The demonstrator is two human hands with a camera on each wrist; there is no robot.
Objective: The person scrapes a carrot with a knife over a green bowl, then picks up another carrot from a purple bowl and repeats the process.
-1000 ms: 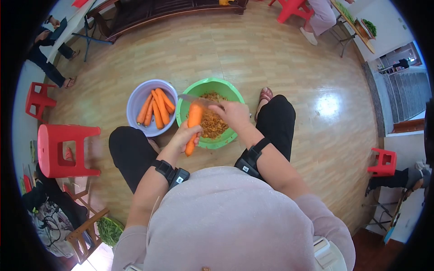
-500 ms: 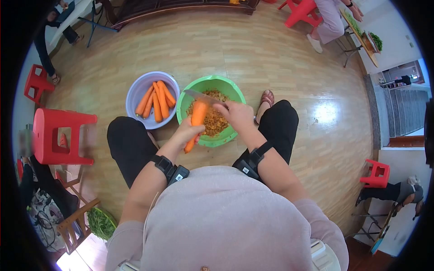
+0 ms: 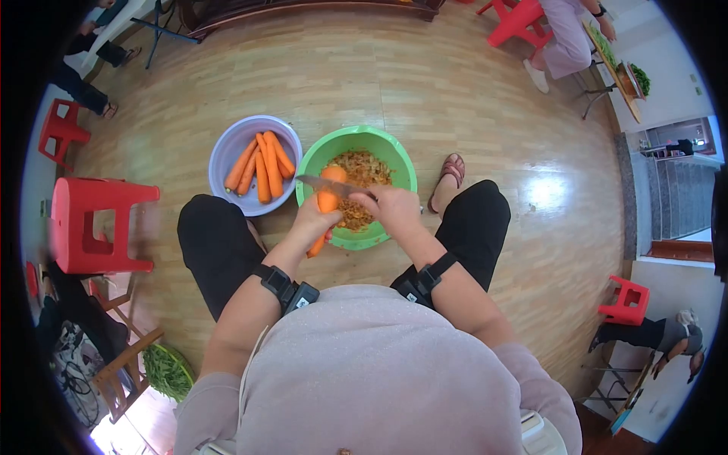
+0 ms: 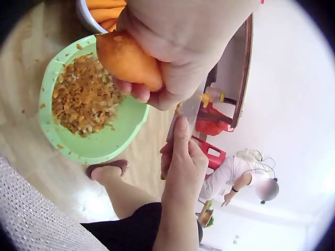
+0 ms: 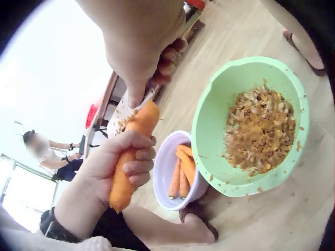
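Note:
My left hand [image 3: 311, 221] grips an orange carrot [image 5: 123, 183] around its middle and lower part, over the near left side of the green basin. The carrot slants, its thick end up and its other end below the fist. A knife [image 3: 322, 183] is in my right hand [image 3: 396, 208], fingers curled round the handle and thumb on the side of the blade. The blade crosses the carrot just above my left hand, with bits of peel [image 5: 122, 117] clinging to it. Below lies a heap of orange and pale brown scrapings [image 4: 86, 94] in the green basin [image 3: 407, 171].
Left of the green basin stands a lavender basin [image 3: 218, 171] with several whole carrots [image 3: 264, 171]. My knees flank the basins, and a sandalled foot [image 3: 449, 182] is to the right. Red stools [image 3: 106, 224] and other people stand farther out on the wood-patterned floor [image 3: 334, 76].
The knife blade has moved from the carrot's upper end down toward my left hand. Both hands keep their grips. The head view has shifted slightly.

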